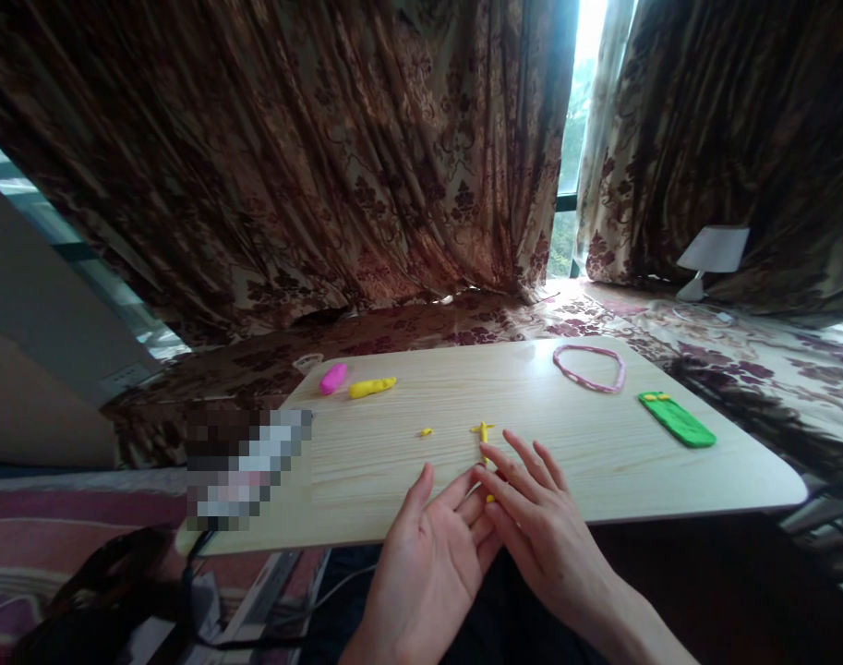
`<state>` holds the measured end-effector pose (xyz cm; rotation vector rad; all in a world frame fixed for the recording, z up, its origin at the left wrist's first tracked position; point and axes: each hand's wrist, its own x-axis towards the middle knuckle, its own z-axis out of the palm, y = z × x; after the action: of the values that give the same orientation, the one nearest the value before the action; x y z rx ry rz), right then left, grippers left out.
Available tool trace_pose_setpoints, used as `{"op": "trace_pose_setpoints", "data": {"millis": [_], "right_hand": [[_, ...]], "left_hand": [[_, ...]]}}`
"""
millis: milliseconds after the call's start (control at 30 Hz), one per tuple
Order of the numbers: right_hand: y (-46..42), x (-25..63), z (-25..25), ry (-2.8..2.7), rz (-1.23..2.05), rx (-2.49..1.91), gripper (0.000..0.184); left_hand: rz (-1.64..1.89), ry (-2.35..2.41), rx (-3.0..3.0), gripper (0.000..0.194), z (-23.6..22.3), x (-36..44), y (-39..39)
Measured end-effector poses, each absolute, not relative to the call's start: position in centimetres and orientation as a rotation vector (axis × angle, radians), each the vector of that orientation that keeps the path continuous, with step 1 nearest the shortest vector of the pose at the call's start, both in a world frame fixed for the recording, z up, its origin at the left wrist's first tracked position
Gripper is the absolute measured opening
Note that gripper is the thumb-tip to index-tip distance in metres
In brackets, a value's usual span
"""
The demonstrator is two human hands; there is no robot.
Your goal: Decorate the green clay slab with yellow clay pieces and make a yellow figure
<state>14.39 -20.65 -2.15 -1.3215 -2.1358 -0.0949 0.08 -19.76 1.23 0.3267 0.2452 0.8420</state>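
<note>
My left hand (439, 545) is turned palm up at the table's near edge, thumb out and fingers slightly curled. Across its fingertips lies my right hand (546, 513), palm down with fingers stretched and apart. A small bit of yellow modelling clay (490, 499) shows between the two hands, resting against my left fingers; most of it is hidden. Just beyond the fingertips, a thin yellow clay cross (484, 430) lies on the table, its lower end partly covered by my right hand. To its left is a small yellow clay scrap (426, 432).
On the pale wooden table (393, 480) lie a pink clay lump (333, 379), a yellow clay roll (372, 387), a pink twisted ring (590, 368) and a flat green clay piece with yellow bits (677, 420). A blurred-out object (255, 471) sits left. Behind stands a white lamp (715, 249).
</note>
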Motion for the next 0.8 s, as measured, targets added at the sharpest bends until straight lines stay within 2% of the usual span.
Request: {"op": "trace_pose_setpoints", "data": {"millis": [233, 433, 633, 800], "right_hand": [[-21.1, 14.5, -2.1, -1.885, 0.106, -1.172, 0.029], [-21.0, 14.4, -1.9, -1.834, 0.254, -1.052, 0.033], [-21.2, 14.3, -1.7, -1.703, 0.316, -1.000, 0.018], [-19.6, 13.7, -1.0, -1.492, 0.480, -1.138, 0.030]], "left_hand": [[0.948, 0.493, 0.608, 0.021, -0.1, 0.1, -20.3], [0.950, 0.515, 0.530, 0.016, -1.3, -0.3, -19.9], [1.021, 0.641, 0.515, 0.011, -1.6, -0.1, -19.8], [1.104, 0.710, 0.602, 0.009, -1.1, 1.1, -20.5]]}}
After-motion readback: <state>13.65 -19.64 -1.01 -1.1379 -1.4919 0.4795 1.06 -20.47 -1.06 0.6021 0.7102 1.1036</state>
